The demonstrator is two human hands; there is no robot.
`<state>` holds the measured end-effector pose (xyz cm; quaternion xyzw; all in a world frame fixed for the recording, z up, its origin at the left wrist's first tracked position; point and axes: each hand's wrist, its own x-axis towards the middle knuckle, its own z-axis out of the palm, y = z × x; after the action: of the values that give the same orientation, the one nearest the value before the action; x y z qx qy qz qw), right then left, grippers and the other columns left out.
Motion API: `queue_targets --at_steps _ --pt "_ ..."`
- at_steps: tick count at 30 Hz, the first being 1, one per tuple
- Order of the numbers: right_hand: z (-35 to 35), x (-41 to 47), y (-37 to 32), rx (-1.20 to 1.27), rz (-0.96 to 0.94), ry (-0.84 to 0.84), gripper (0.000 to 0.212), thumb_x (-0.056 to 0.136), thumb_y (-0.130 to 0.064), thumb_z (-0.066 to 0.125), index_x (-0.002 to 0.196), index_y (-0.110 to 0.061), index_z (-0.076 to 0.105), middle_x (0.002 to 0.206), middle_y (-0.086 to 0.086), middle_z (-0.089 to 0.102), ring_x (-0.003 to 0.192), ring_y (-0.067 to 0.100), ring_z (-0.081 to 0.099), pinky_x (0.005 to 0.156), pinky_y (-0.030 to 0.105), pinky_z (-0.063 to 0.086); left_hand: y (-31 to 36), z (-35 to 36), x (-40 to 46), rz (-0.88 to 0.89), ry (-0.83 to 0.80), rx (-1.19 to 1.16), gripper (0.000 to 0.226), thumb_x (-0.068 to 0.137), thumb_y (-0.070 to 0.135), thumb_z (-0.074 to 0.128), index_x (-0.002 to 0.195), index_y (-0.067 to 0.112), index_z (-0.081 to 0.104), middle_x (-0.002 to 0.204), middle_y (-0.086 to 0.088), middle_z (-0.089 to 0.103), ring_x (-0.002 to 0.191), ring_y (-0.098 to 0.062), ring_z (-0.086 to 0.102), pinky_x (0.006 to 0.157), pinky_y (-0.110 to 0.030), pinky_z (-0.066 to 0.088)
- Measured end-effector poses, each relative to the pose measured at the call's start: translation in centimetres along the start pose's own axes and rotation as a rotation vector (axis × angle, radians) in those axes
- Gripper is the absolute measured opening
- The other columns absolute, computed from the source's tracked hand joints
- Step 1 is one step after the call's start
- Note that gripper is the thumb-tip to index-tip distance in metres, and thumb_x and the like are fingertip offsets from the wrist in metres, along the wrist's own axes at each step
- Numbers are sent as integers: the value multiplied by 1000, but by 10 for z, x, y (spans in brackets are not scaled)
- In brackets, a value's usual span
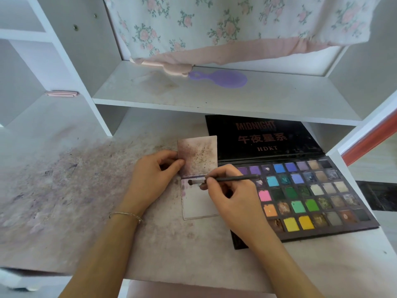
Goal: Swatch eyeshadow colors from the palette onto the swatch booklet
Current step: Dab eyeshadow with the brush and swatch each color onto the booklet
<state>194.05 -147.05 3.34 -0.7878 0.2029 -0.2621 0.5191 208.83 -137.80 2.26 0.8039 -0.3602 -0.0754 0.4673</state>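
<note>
Swatch booklet (pixel 198 203) is being kept open on the bench (pixel 86 201), just left of the eyeshadow palette (pixel 311 196) and touching its left edge; upper page (pixel 198 154) is being held raised and tilted back, stained mauve with dark specks, pinched at its left edge by the left hand (pixel 153 179) between thumb and curled fingers. Lower page is lying flat, mostly white, with purple smudges along its left edge and top. Brush (pixel 223 180) is being gripped by the right hand (pixel 232 196), fingers curled round the dark handle pen-style; handle is lying roughly horizontal, bristle tip (pixel 190 182) pointing left and touching the top-left area of the lower page, just under the fold. Right wrist is lying across the palette's left columns, partly hiding them. Palette is lying open on the bench, black lid (pixel 264 136) laid back, printed "MIDNIGHT" and "HDKT"; pans are being shown in rows: purples and blues at top, greens mid, pink, orange and yellows lower left, browns and greys at right. Bench surface left of the booklet is being shown heavily dusted with purple-brown powder. Thin bracelet (pixel 126 215) is being worn on the left wrist. Purple hairbrush (pixel 221 78) is lying on the shelf (pixel 150 91) above, under floral fabric (pixel 214 24)
</note>
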Motion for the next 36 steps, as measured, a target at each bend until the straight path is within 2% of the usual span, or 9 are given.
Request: queue_targets --at_steps 3,8,15,17,26,33,36 --pt "6 1 2 -30 20 8 14 86 -18 55 76 -26 52 68 3 66 52 7 51 46 20 40 -2 0 1 -1 -3 15 12 81 16 66 90 23 70 71 26 60 70 16 57 63 1 38" --pt "7 1 5 -62 34 -36 15 88 -20 52 74 -25 48 66 8 63 48 7 44 44 17 34 -3 0 2 -2 -13 26 13 82 19 65 94 21 70 72 26 60 71 14 58 63 0 39" --pt "9 1 5 -117 10 -75 21 88 -17 53 72 -29 47 66 2 63 55 0 48 51 11 36 -3 0 1 9 -3 15 12 82 18 65 90 27 68 72 27 60 73 11 59 63 0 40" --pt "9 2 5 -119 7 -82 23 88 -16 53 72 -30 46 67 0 64 58 -1 50 52 10 37 -3 1 1 5 -3 19 12 82 19 65 92 24 70 72 26 60 75 8 60 63 -1 41" --pt "9 1 5 -164 -11 -120 15 86 -12 53 73 -20 48 56 -10 49 56 1 48 51 11 36 -5 2 2 -10 11 25 11 81 20 66 91 21 71 70 23 61 70 10 59 62 -2 41" --pt "10 2 4 -184 -37 -117 26 88 -13 52 72 -32 44 60 -14 50 62 -1 50 54 10 37 -4 2 2 -11 4 17 11 82 19 65 91 22 70 72 23 62 70 7 61 62 -2 41" --pt "9 1 5 -187 -30 -125 18 87 -13 51 74 -25 47 59 -11 50 58 1 48 52 12 37 -4 2 1 -23 4 10 11 82 20 66 91 22 70 71 22 62 69 7 61 62 -2 41"
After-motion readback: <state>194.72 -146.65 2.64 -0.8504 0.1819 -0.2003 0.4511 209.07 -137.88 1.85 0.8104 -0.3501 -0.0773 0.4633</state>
